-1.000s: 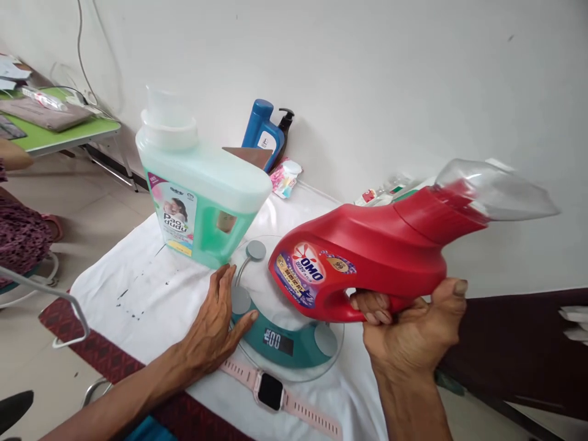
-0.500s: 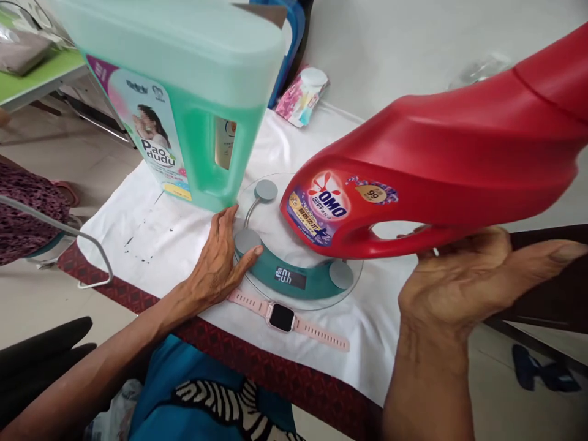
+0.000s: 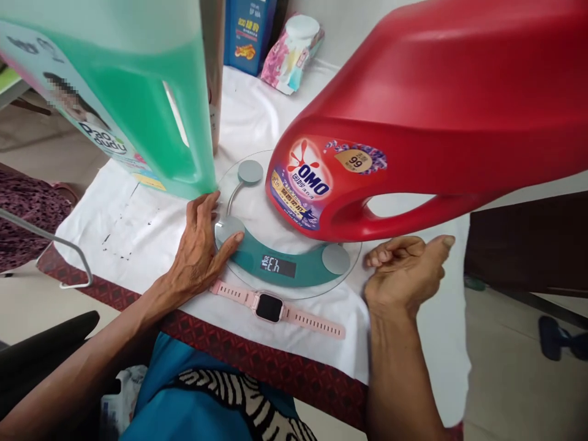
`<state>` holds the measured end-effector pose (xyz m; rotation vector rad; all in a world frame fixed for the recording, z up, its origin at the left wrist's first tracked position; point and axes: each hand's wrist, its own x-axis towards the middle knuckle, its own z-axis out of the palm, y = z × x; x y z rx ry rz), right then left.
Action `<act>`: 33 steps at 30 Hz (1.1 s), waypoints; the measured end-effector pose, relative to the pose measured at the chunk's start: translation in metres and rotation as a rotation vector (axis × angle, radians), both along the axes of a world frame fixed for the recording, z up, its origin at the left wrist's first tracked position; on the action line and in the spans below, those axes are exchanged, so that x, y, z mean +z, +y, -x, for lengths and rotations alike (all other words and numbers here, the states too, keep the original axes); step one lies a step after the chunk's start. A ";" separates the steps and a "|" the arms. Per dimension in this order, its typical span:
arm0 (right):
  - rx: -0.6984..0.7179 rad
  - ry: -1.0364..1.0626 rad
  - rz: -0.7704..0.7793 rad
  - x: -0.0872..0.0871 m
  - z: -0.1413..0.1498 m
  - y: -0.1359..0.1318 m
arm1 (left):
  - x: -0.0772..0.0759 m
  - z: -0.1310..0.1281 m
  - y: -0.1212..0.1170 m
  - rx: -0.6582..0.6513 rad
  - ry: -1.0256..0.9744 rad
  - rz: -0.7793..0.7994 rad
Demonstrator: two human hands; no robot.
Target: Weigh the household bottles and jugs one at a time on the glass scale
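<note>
A red OMO laundry detergent jug (image 3: 413,159) stands on the round glass scale (image 3: 257,257), whose digital display is lit. My left hand (image 3: 197,242) rests at the scale's left edge, fingers stretched out and thumb across a grey pad. Its fingertips reach the base of the green Pao dudu jug (image 3: 184,177). Below the jug's handle, my right hand (image 3: 404,269) is empty, palm turned up, fingers loosely curled and thumb extended. A pink smartwatch (image 3: 269,307) lies flat along the scale's near edge.
White cloth (image 3: 147,226) covers the table, with a dark red patterned border (image 3: 257,361) at the front. Behind the scale are a pink-and-white pouch (image 3: 291,55) and a blue container (image 3: 250,37). A bent metal bar (image 3: 78,251) stands at left.
My right hand has come away from the red jug's handle and lowered beside the scale. The scale's display reads differently. My left hand stays in place while the view shifts.
</note>
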<state>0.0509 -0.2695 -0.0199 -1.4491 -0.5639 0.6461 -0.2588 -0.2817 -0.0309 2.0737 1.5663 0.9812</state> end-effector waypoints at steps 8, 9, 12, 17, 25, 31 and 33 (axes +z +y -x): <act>-0.003 -0.095 -0.020 -0.007 0.002 -0.001 | 0.006 -0.001 0.004 0.022 0.127 -0.092; -0.003 -0.113 -0.032 -0.008 0.002 -0.002 | 0.007 -0.001 0.004 0.010 0.145 -0.119; 0.006 -0.191 -0.063 -0.010 0.006 -0.004 | 0.009 -0.001 0.004 -0.026 0.179 -0.169; 0.076 -0.387 -0.078 -0.009 0.011 -0.010 | 0.011 -0.001 0.003 -0.015 0.189 -0.101; 0.088 -0.436 -0.090 -0.009 0.011 -0.011 | 0.010 -0.001 0.004 -0.028 0.177 -0.108; -0.006 -0.257 -0.259 0.033 0.017 0.005 | 0.009 -0.001 0.004 -0.035 0.155 -0.139; 0.055 -0.279 -0.304 0.054 0.022 0.010 | 0.010 -0.002 0.004 -0.027 0.145 -0.157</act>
